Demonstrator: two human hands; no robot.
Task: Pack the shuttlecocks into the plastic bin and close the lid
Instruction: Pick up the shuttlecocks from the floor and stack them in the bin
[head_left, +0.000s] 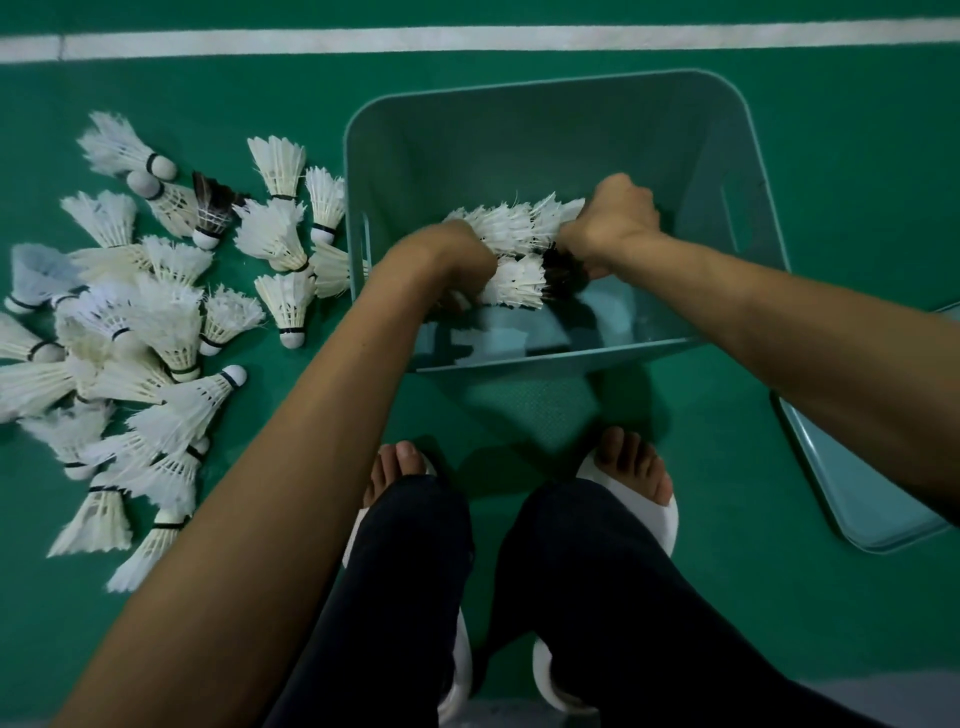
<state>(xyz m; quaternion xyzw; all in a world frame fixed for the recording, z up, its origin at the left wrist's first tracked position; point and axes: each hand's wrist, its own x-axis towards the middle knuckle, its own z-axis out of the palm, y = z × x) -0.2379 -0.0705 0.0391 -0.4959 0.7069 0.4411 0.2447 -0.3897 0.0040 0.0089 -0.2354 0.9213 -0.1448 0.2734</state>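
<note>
A teal plastic bin (727, 156) stands open on the green court floor ahead of my feet. Both hands reach down inside it. My left hand (457, 254) grips a bunch of white shuttlecocks (514, 283) low in the bin. My right hand (618, 218) grips another bunch of white feathered shuttlecocks (511, 223), with one dark-feathered shuttlecock (563, 267) beneath it. A pile of several loose shuttlecocks (150, 332) lies on the floor left of the bin. The bin's teal lid (852, 499) lies on the floor to the right, partly hidden under my right forearm.
My feet in white slides (649, 499) stand just in front of the bin, dark trouser legs below. A white court line (467, 36) runs across the floor behind the bin. One dark-feathered shuttlecock (213, 208) sits among the pile.
</note>
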